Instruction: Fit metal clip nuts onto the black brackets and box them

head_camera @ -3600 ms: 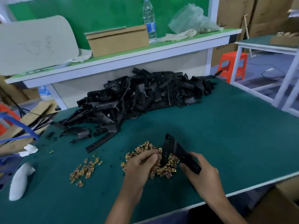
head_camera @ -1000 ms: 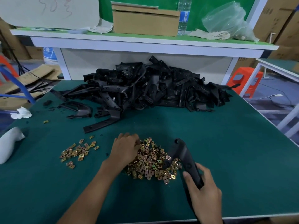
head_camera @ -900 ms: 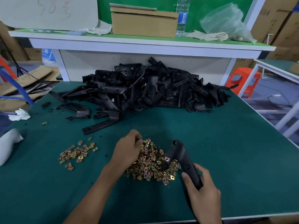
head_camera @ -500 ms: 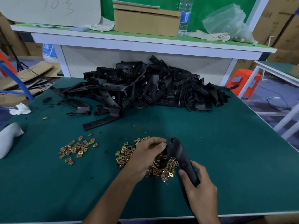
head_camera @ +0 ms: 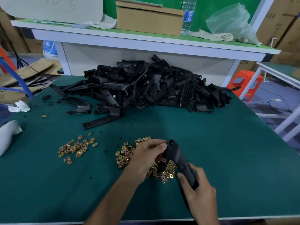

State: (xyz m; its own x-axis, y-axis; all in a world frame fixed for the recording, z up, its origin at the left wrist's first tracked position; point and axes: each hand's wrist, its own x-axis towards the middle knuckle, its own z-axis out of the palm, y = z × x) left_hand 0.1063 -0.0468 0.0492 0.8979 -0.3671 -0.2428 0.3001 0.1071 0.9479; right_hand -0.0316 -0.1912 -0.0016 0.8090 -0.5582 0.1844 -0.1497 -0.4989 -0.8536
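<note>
Head view of a clip-nut fitting station on a green-topped counter [head_camera: 227,159]. The right hand [head_camera: 198,194] is closed around the lower end of a black bracket [head_camera: 177,157], which rises tilted up and away from the wrist, its free upper end near the fingertips of the left hand [head_camera: 146,157]. The left hand is curled with thumb and fingers pinched at that upper end; whether a nut sits in the pinch cannot be told, since the fingers cover the spot. Directly beneath both hands lies the main heap of brass-coloured metal clip nuts [head_camera: 125,156], with a smaller scatter of clip nuts [head_camera: 76,147] well apart to the left. The stock pile of black brackets [head_camera: 146,88] lies at the far edge of the counter. A cardboard box [head_camera: 149,17] stands on the raised shelf [head_camera: 146,40] behind. Handling, as judged: the bracket appears to be stiff moulded plastic, light, and matt enough to hold firmly in a whole-hand grip at the end opposite the fitting point. The nuts look like thin, springy sheet metal, small and smooth, best pinched flat by their faces and slid over the bracket edge. Their edges may be sharp.
</note>
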